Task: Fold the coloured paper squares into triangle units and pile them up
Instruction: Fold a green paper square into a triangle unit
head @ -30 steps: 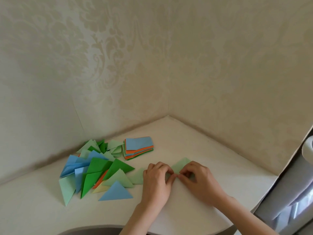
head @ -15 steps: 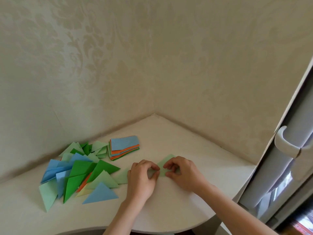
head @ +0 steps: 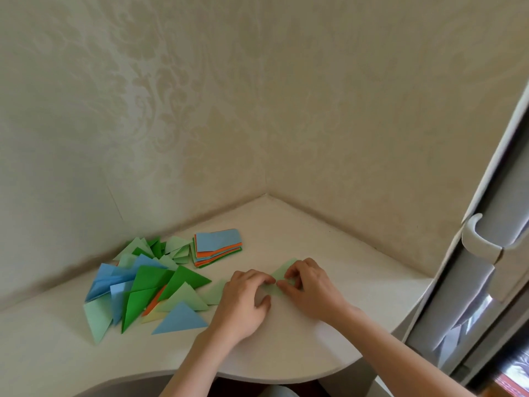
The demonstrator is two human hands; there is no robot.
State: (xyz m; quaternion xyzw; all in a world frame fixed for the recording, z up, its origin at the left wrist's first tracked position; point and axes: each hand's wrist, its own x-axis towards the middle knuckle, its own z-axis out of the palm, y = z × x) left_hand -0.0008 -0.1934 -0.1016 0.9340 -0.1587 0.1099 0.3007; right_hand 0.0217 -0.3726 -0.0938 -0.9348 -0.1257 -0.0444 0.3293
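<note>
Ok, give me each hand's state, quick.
Left hand: fingers curled, pressing the light green paper on the table.
Right hand: pinching the same paper.

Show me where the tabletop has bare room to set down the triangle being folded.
Free: the tabletop between the stack of unfolded squares and the corner walls, the strip right of the right hand, and the front left below the pile of folded triangles. Crowded: that pile runs up to the stack and reaches almost to the left hand. Both hands cover the light green paper.
</note>
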